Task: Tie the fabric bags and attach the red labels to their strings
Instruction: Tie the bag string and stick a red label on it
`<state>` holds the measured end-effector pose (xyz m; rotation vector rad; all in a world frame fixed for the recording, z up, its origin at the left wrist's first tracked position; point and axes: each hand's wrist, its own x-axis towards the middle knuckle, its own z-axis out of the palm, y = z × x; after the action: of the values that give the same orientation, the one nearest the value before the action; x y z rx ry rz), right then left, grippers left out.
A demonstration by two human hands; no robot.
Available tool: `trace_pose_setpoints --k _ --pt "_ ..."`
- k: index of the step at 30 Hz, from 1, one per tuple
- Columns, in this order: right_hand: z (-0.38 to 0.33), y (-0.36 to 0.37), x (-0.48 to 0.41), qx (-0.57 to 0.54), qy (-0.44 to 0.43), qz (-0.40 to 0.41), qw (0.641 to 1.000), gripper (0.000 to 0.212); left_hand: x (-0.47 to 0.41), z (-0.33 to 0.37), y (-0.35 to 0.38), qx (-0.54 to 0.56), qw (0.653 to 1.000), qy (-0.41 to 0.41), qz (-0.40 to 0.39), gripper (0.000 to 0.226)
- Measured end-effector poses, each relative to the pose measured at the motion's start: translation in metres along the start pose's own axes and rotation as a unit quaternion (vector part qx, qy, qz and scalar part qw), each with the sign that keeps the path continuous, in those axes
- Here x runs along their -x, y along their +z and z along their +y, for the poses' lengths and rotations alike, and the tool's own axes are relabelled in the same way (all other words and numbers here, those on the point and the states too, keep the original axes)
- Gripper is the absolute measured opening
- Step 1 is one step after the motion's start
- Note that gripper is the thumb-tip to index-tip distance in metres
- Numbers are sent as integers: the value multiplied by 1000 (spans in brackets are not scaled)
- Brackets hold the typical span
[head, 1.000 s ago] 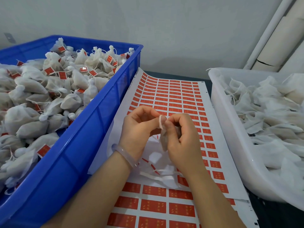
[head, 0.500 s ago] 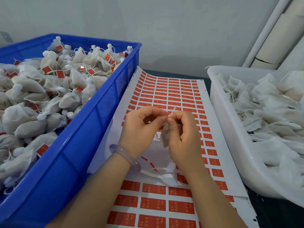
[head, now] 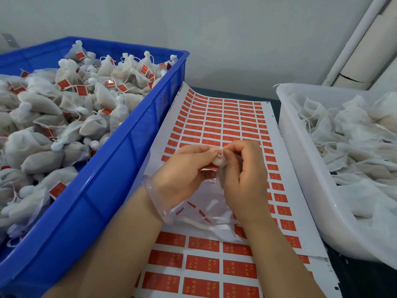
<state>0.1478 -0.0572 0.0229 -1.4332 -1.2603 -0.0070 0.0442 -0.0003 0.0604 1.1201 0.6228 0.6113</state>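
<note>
Standing right by this person, and all the action is over the middle of the label sheet [head: 225, 121]. Left hand [head: 184, 168] and right hand [head: 245, 175] are curled in close, fingers [head: 206, 150] narrow and pinching the thin string [head: 221, 149] between them. The little fabric bag [head: 219, 162] hangs just under that pinch, tucked between the palms with its long axis pointing down at the sheet. Looks to me like the knot is mid-cinch, so the label part isn't done yet. Both hands are on the string, but the unpeeled labels sit just beside the right one, so I'd guess that hand reaches next. Finished bags fill the blue crate [head: 129, 160] left of the sheet, untied ones the white tub [head: 300, 147] right of it.
</note>
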Motion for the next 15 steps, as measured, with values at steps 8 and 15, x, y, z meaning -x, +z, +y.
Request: trace_pose_setpoints --k 8,15 --pt "-2 -7 -2 -26 -44 -15 999 12 -4 2 -3 33 999 -23 5 19" --pt "-3 -9 -1 -23 -32 14 999 11 -3 0 -7 22 999 -5 -30 25"
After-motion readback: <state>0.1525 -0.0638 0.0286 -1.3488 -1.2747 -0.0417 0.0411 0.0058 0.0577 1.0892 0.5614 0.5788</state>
